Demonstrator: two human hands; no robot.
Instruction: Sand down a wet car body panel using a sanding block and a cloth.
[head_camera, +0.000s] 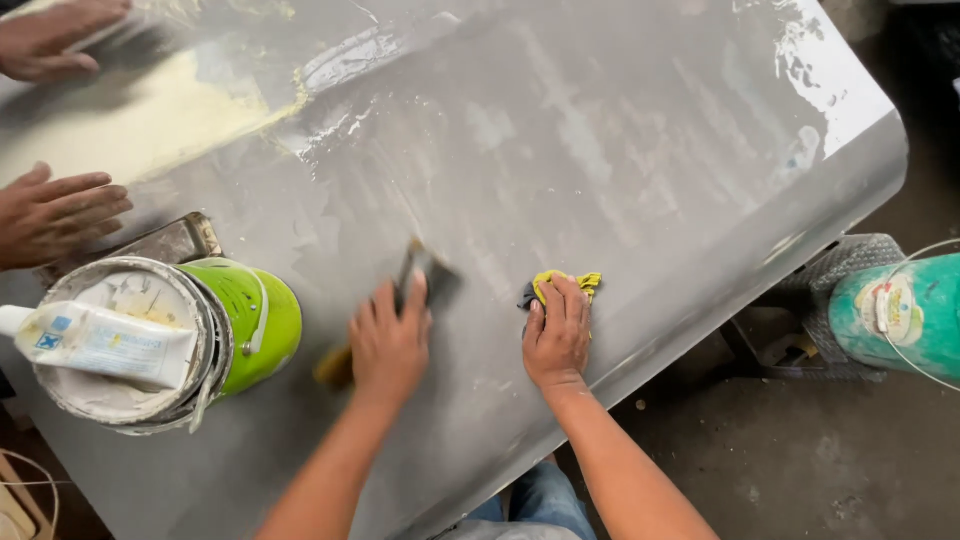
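A large grey panel lies flat below me, wet and streaked, with a pale yellow filler patch at its far left. My left hand presses a dark sanding block against the panel; a wooden-looking piece shows under the palm's left side. My right hand rests flat on a crumpled yellow and grey rag lying on the panel.
A green can with a crusted lid and a white tube on top stands at the left. Another person's two hands work at the left edge. A teal cylinder lies on the floor at right.
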